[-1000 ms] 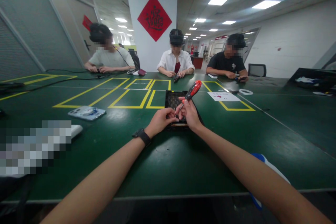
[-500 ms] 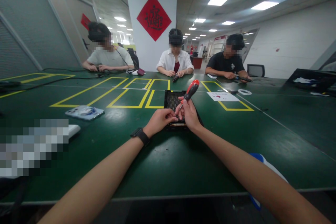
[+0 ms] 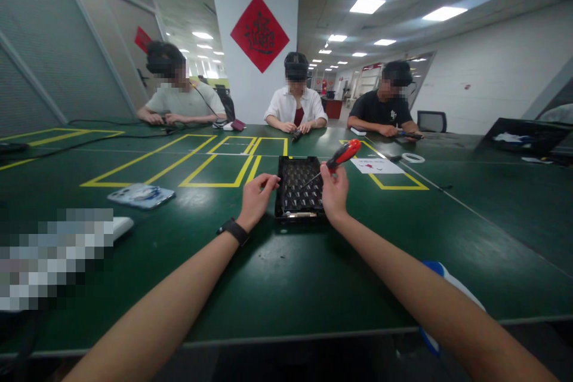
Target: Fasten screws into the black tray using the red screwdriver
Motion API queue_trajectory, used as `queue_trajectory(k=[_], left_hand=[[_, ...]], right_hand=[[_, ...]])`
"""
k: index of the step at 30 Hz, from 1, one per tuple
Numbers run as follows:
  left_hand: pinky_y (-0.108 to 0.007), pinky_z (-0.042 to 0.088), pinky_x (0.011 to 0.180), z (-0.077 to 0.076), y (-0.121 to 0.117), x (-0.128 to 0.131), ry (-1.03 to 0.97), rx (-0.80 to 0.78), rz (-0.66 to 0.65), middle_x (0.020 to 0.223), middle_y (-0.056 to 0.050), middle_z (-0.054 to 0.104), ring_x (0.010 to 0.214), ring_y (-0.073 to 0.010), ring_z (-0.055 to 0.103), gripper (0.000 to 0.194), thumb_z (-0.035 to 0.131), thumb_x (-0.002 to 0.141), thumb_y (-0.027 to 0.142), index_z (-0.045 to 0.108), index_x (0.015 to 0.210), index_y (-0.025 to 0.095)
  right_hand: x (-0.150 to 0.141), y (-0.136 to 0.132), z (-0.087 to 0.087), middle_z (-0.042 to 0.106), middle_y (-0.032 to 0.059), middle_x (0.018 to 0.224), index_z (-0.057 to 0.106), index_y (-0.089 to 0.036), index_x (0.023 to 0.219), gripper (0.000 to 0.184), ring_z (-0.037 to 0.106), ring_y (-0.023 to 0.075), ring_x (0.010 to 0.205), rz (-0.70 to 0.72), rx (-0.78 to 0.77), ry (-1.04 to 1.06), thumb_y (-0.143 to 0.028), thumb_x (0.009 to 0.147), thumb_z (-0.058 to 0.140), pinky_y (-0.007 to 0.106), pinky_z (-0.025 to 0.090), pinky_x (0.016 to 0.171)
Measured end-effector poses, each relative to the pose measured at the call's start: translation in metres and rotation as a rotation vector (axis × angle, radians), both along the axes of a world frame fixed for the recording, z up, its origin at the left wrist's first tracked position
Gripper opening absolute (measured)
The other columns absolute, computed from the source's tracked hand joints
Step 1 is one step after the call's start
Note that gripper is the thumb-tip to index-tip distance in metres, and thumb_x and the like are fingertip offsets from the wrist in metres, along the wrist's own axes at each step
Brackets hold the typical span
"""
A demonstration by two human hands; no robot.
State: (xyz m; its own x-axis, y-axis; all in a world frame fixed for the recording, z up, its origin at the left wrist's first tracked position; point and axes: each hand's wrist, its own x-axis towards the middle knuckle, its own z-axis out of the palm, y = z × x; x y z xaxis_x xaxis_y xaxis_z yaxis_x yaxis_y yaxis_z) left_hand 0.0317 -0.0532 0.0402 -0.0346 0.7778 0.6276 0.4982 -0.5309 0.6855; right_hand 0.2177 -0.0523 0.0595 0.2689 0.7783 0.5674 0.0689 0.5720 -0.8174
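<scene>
Head view: the black case (image 3: 280,198) lies open on the table (image 3: 286,286), small pieces (image 3: 304,198) in rows inside. Our right hand (image 3: 335,192) grips a screwdriver (image 3: 344,154) above it; whether our curled left hand (image 3: 256,200), alongside, holds anything, we cannot tell.

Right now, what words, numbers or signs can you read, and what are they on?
"招財進寶", probably, in joined strokes: red diamond on the pillar.
White paper: print too blurred.
Black shirt: white mark too small.
Other red paper: can't read.
No numbers readable.
</scene>
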Motion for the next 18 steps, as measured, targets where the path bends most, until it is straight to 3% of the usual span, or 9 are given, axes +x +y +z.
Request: queue_trajectory(k=[3, 7, 12, 18], left_hand=[[-0.027, 0.043, 0.07, -0.008, 0.01, -0.006, 0.009, -0.019, 0.055, 0.08, -0.004, 0.066, 0.074, -0.015, 0.058, 0.029, 0.048, 0.081, 0.039, 0.065, 0.086, 0.015], [-0.027, 0.043, 0.068, -0.014, 0.012, -0.004, 0.074, -0.011, 0.064, 0.084, -0.004, 0.066, 0.072, -0.0143, 0.056, 0.023, 0.051, 0.079, 0.032, 0.066, 0.085, 0.016], [-0.026, 0.042, 0.065, -0.012, 0.008, 0.0, 0.112, 0.031, 0.05, 0.084, -0.004, 0.065, 0.069, -0.0134, 0.054, 0.023, 0.051, 0.079, 0.033, 0.067, 0.084, 0.017], [-0.024, 0.04, 0.061, -0.015, 0.026, 0.004, 0.087, 0.014, 0.123, 0.075, -0.003, 0.064, 0.064, -0.0125, 0.052, 0.021, 0.05, 0.078, 0.029, 0.066, 0.085, 0.016]], right_hand=[[0.016, 0.014, 0.0, 0.065, 0.0066, 0.088, 0.063, -0.014, 0.093, 0.037, 0.059, 0.0168, 0.079, -0.09, -0.007, -0.032, -0.044, 0.073, 0.057, 0.029, 0.045, 0.076], [0.03, 0.028, -0.008, 0.067, 0.006, 0.079, 0.067, -0.014, 0.089, 0.036, 0.061, 0.0191, 0.074, -0.039, -0.129, -0.159, -0.042, 0.067, 0.062, 0.031, 0.045, 0.075], [0.033, 0.031, -0.013, 0.068, 0.0058, 0.077, 0.068, -0.015, 0.088, 0.034, 0.062, 0.0194, 0.072, -0.051, -0.126, -0.237, -0.043, 0.069, 0.059, 0.032, 0.045, 0.073], [0.029, 0.026, -0.009, 0.069, 0.0032, 0.092, 0.069, -0.02, 0.092, 0.028, 0.062, 0.0195, 0.088, 0.113, -0.124, -0.339, -0.034, 0.068, 0.062, 0.033, 0.042, 0.087]])
